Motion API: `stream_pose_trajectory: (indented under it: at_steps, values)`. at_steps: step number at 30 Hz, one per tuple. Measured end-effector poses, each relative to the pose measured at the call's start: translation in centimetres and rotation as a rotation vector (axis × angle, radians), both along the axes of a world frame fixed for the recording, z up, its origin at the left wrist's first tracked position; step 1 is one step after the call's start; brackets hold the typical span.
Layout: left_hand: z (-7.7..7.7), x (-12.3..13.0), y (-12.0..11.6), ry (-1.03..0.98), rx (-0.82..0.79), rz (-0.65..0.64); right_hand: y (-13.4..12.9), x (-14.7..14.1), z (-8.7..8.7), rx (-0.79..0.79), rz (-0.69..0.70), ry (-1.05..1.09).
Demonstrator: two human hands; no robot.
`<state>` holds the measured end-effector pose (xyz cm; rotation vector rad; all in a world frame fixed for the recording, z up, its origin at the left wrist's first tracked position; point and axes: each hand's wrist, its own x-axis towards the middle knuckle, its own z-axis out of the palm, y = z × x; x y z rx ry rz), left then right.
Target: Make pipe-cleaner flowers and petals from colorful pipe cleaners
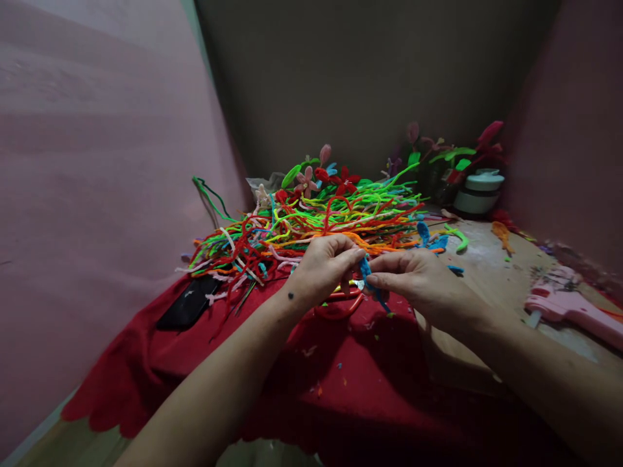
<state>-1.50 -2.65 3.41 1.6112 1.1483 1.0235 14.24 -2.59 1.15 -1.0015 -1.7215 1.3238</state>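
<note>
Between my two hands, above the red cloth, is a short blue pipe cleaner (366, 271) that looks bent or twisted, its tail hanging down to the right. My left hand (324, 263) pinches its upper end between thumb and forefinger. From the other side, my right hand (423, 279) grips it with thumb and fingers pressed together. Red-handled scissors (341, 310) lie just beneath, partly hidden by my left hand. Behind my hands spreads a large heap of coloured pipe cleaners (292, 224). Blue looped petal shapes (431, 239) rest beyond my right hand.
A pink glue gun (569, 305) lies at the right on a board (479, 279). The black phone (189, 303) is on the red tablecloth (160, 357) at left. Pipe-cleaner flowers (306, 181) and a lidded jar (479, 191) stand at the back. Walls close in on both sides.
</note>
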Motion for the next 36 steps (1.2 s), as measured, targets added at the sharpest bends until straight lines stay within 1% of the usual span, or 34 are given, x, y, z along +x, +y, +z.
stream_pose_trajectory:
  at_steps: [4, 7, 9, 13, 15, 17, 19, 22, 24, 26, 29, 32, 36]
  values:
    - [-0.1, 0.2, -0.1, -0.009, 0.01, -0.006, 0.3, 0.1, -0.5, -0.119, 0.025, 0.129]
    - [-0.3, 0.2, -0.1, -0.001, 0.019, -0.01, 0.5, 0.1, -0.9, -0.153, 0.026, 0.151]
    - [-0.3, 0.1, 0.0, 0.024, 0.054, -0.002, 0.5, 0.1, -1.0, -0.119, -0.002, 0.134]
    - [0.1, -0.6, 0.2, 0.167, 0.267, 0.039, 0.4, 0.1, -0.8, -0.021, -0.053, 0.044]
    - [0.5, -0.9, 0.3, 0.209, 0.288, 0.028, 0.3, 0.1, -0.6, 0.009, -0.065, 0.0]
    - [0.7, -1.2, 0.3, 0.196, 0.213, -0.012, 0.2, 0.1, -0.4, 0.019, -0.069, -0.019]
    - [0.7, -1.3, 0.3, 0.147, 0.1, -0.052, 0.2, 0.1, -0.3, 0.013, -0.071, -0.019]
    - [0.4, -1.4, 0.4, 0.023, -0.058, -0.085, 0.1, 0.1, -0.4, -0.027, -0.064, 0.025]
    - [0.1, -1.3, 0.4, -0.076, -0.128, -0.101, 0.1, 0.2, -0.6, -0.081, -0.041, 0.083]
    - [-0.2, -1.2, 0.4, -0.161, -0.171, -0.126, 0.2, 0.2, -0.8, -0.134, -0.02, 0.135]
    - [-0.6, -0.9, 0.4, -0.244, -0.198, -0.161, 0.1, 0.1, -0.9, -0.177, -0.029, 0.169]
    - [-0.8, -0.8, 0.6, -0.314, -0.186, -0.203, 0.0, 0.0, -0.8, -0.173, -0.057, 0.188]
    - [-1.3, -0.7, 0.8, -0.389, -0.208, -0.249, -0.3, -0.2, -0.6, -0.145, -0.044, 0.172]
